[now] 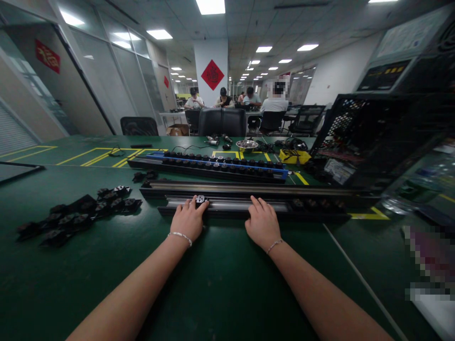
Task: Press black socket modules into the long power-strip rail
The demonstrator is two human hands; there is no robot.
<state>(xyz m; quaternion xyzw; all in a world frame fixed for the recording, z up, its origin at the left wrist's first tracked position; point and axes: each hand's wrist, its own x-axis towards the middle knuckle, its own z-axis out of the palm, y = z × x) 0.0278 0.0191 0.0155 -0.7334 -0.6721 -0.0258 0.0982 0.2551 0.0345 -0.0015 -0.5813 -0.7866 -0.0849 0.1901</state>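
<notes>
A long black rail point(227, 206) with a silvery channel lies across the table before me. Between the index finger and thumb of my left hand point(187, 219) sits a small black part with a silver top point(201, 199), in the channel near the rail's left end. My right hand point(263, 224) rests on the rail further right, fingers stretched over its edge and holding nothing. Several dark round parts point(313, 204) sit in the rail's right end. Left of the rail, a loose group of similar black parts point(80, 219) is spread on the table.
Another long black rail point(249, 188) lies just behind. Beyond it stands a blue-edged rail point(213, 166) filled with parts. Further back are a metal bowl point(247, 145) and a yellow tray point(294, 157). An open computer case point(373, 128) rises at right. People sit in the background.
</notes>
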